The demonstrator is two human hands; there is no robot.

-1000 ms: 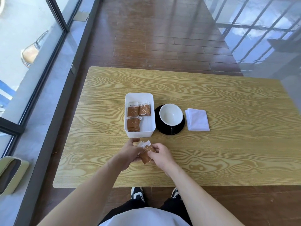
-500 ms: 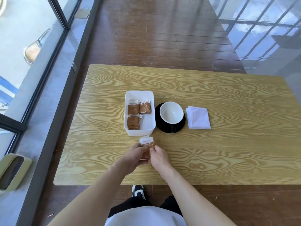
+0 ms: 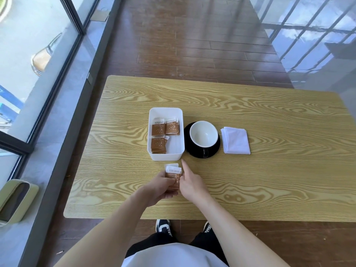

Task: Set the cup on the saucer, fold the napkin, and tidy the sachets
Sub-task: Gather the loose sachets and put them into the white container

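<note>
A white cup (image 3: 203,136) stands on a black saucer (image 3: 216,150) mid-table. A folded white napkin (image 3: 235,140) lies to its right. Left of the saucer a white tray (image 3: 165,156) holds several brown-and-white sachets (image 3: 165,129) in small piles. Just in front of the tray my left hand (image 3: 158,186) grips a squared stack of sachets (image 3: 173,175), held upright over the table. My right hand (image 3: 189,183) presses against the stack's right edge, index finger pointing up toward the tray.
The wooden table (image 3: 269,180) has its front edge close to my legs. A glass wall with a dark frame (image 3: 63,132) runs along the left. A pale green bin (image 3: 15,201) stands on the floor at the left.
The loose fan of sachets has been squared into one neat stack. Both hands have shifted slightly toward the tray, and my right index finger now points outward.
</note>
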